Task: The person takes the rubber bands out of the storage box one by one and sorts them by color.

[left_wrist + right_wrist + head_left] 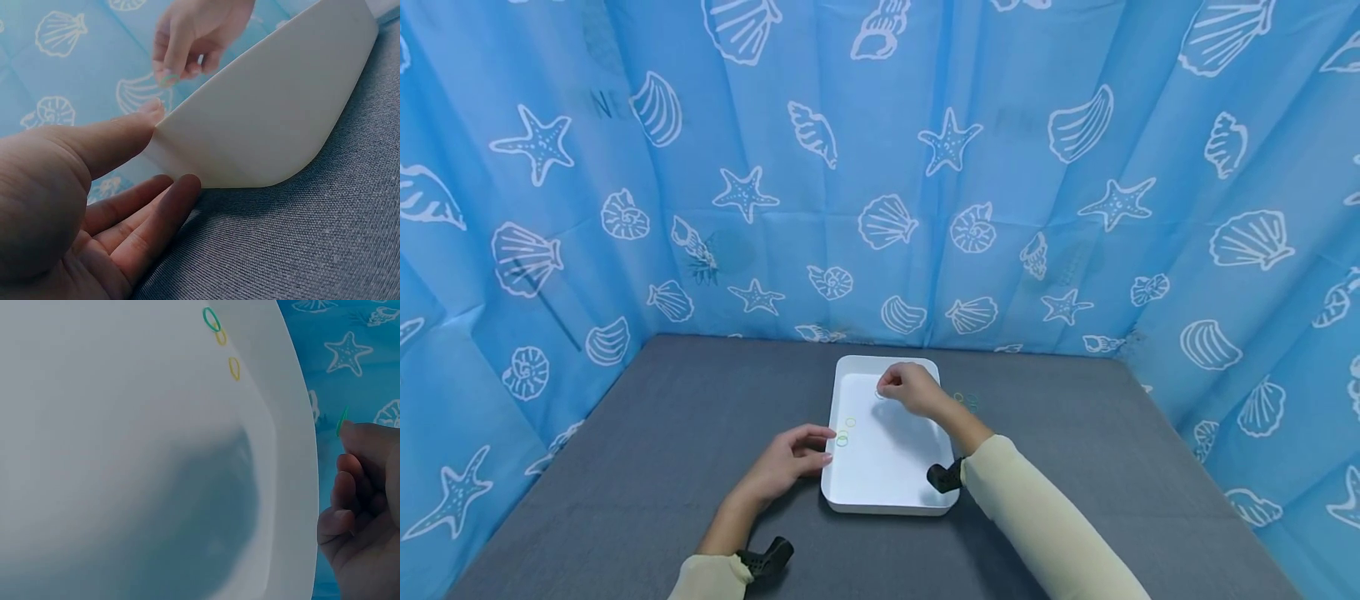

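My right hand (912,388) is above the far part of the white tray (887,492), pinching a small green rubber band (342,422) between thumb and fingertip. Lower down, my left hand (786,461) touches the tray's left side. In the left wrist view its thumb (125,139) meets the rim while the fairly straight fingers (153,228) lie against the lower wall. Inside the tray, near its left wall, lie a green rubber band (211,319) and two yellow ones, one overlapping the green (220,336) and one apart (234,369).
Just beyond the tray's right side, a yellow rubber band (958,397) and some green rubber bands (972,400) lie on the grey tablecloth (700,400). A blue curtain (850,275) with white shell prints hangs behind and at both sides.
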Demonstrator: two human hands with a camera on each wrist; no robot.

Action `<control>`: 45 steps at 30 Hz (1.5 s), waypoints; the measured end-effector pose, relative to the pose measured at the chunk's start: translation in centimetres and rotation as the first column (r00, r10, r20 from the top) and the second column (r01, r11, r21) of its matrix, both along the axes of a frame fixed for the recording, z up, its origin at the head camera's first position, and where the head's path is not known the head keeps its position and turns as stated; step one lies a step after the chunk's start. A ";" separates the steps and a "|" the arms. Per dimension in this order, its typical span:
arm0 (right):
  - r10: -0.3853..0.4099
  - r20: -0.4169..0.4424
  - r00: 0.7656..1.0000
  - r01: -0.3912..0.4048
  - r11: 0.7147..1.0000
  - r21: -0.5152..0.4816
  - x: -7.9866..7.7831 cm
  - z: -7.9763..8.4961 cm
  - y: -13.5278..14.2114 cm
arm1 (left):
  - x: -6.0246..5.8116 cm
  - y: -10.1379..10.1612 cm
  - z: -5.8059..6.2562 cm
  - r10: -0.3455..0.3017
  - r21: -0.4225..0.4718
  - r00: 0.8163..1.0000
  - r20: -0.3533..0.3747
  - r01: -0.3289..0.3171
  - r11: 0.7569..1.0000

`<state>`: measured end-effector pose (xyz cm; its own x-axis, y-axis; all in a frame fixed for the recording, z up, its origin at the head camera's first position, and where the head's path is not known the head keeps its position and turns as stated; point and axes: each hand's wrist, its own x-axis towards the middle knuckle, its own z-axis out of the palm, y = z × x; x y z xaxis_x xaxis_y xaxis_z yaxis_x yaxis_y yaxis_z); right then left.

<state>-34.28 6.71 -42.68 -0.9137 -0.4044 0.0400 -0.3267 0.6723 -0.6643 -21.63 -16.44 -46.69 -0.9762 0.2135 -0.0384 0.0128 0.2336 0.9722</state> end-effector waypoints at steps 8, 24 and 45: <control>-0.012 0.003 1.000 0.012 0.999 -0.049 0.2 0.1 1.9 | -1.3 -0.6 -2.3 -0.012 0.010 1.000 -0.009 0.012 1.000; -0.063 -0.012 0.998 0.062 0.995 -0.078 1.3 -0.1 6.9 | -1.4 -0.5 -2.3 0.004 0.007 1.000 -0.016 -0.003 1.000; -0.203 -0.067 0.977 0.205 0.978 0.029 2.6 -3.2 13.4 | -1.1 -0.5 -2.3 -0.011 0.013 0.999 -0.034 0.011 1.000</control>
<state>-31.71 20.11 -45.84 -0.9731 -0.2123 0.0895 -0.2211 0.7517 -0.6213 -22.73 -16.94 -49.00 -0.9745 0.2243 -0.0021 0.0487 0.2205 0.9742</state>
